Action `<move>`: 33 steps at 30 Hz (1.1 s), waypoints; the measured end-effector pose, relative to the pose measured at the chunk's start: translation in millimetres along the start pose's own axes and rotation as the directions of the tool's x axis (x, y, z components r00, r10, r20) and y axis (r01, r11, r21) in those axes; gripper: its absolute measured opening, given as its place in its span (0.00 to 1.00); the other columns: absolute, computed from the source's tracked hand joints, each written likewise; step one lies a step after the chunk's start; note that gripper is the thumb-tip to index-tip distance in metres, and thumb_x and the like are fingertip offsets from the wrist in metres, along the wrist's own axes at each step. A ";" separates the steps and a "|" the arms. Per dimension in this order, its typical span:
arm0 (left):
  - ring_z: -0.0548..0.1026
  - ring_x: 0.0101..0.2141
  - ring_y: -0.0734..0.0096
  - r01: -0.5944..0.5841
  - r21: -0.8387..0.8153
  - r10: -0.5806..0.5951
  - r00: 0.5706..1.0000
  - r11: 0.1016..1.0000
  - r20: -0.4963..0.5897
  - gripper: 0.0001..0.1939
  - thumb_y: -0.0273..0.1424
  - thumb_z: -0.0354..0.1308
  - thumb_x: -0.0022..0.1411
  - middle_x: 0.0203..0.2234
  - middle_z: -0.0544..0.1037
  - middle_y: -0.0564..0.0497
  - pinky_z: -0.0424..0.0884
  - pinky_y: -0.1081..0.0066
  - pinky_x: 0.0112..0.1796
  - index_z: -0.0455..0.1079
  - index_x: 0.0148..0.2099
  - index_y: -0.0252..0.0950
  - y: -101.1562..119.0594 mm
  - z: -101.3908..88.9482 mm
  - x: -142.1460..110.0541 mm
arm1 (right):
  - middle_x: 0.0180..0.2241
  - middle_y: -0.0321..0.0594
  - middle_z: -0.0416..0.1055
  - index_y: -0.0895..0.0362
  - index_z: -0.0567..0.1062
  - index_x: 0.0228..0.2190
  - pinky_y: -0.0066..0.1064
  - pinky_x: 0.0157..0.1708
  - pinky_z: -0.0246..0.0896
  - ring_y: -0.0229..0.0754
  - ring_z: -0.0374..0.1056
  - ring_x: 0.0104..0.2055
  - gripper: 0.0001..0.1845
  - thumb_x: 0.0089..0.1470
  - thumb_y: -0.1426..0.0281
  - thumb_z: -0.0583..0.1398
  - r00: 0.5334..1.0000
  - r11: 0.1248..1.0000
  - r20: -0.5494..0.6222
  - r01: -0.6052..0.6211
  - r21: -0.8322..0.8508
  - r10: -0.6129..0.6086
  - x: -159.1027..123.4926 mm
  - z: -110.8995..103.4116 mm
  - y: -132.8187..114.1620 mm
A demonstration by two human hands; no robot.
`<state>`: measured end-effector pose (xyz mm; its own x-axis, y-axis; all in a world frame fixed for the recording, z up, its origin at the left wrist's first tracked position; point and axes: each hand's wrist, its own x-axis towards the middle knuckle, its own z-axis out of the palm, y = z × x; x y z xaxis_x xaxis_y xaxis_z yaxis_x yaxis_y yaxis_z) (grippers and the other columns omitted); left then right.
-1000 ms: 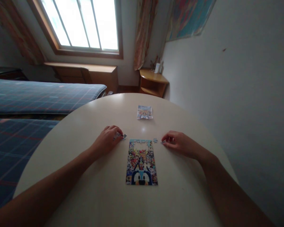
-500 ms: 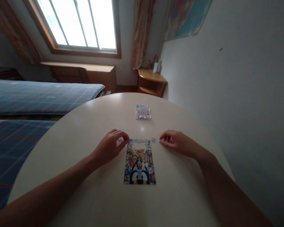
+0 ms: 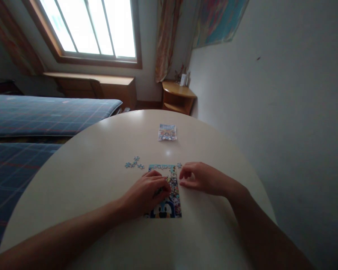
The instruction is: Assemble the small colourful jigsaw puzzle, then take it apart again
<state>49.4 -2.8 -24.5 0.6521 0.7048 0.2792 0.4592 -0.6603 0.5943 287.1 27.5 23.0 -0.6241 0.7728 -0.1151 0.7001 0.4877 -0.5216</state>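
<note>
A jigsaw puzzle [image 3: 162,212] lies upright to me on the round table, with a blue cartoon dog face at its near end and a pale gap near its top. My left hand [image 3: 149,189] is over the puzzle's left and middle part, its fingers curled toward the thumb in a pinch; whatever is between the fingertips is hidden. Just off the right edge, my right hand [image 3: 195,178] has its fingers bent, with a small space between fingertips and thumb. A loose puzzle piece [image 3: 179,165] sits by its fingers. Several more loose pieces [image 3: 135,163] are left of the puzzle's top.
Farther back on the white table [image 3: 101,150] is a small printed picture sheet [image 3: 167,132]. A plaid mattress [image 3: 45,116] stands to the left, a wall [image 3: 270,112] rises on the right, and a wooden corner shelf [image 3: 178,90] is beyond the table.
My left hand has moved right and nearer, from the puzzle's top-left corner onto the puzzle, uncovering the loose pieces. My right hand has come left and nearer, to the puzzle's right edge. The view shifted slightly.
</note>
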 end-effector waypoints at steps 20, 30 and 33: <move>0.71 0.45 0.62 -0.114 0.171 0.097 0.989 0.979 0.109 0.10 0.34 0.60 0.63 0.43 0.76 0.49 0.66 0.60 0.49 0.71 0.47 0.41 -1.3 -9.6 -7.2 | 0.27 0.35 0.71 0.57 0.74 0.27 0.26 0.30 0.53 0.35 0.62 0.29 0.03 0.49 0.72 0.64 0.976 0.976 0.058 0.212 -0.042 -0.210 6.4 17.2 -19.4; 0.72 0.47 0.64 -0.320 0.199 0.276 0.936 0.926 0.219 0.10 0.33 0.55 0.67 0.49 0.76 0.50 0.67 0.62 0.50 0.72 0.50 0.44 -6.6 -27.1 -9.5 | 0.29 0.35 0.73 0.57 0.75 0.29 0.25 0.30 0.52 0.34 0.63 0.29 0.01 0.51 0.73 0.63 0.979 0.981 0.079 0.189 -0.034 -0.185 6.8 17.6 -20.8; 0.72 0.49 0.63 -0.334 0.194 0.286 0.929 0.923 0.235 0.11 0.33 0.57 0.66 0.50 0.75 0.50 0.67 0.61 0.51 0.73 0.50 0.45 -6.9 -29.3 -10.0 | 0.30 0.36 0.74 0.56 0.76 0.31 0.25 0.32 0.54 0.35 0.65 0.31 0.03 0.52 0.75 0.62 0.975 0.978 0.079 0.209 -0.014 -0.208 6.8 18.0 -19.5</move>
<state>22.0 2.3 -9.3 0.8790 0.4046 0.2523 0.3232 -0.8946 0.3087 262.9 16.0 17.1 -0.7812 0.6203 -0.0705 0.5586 0.6441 -0.5226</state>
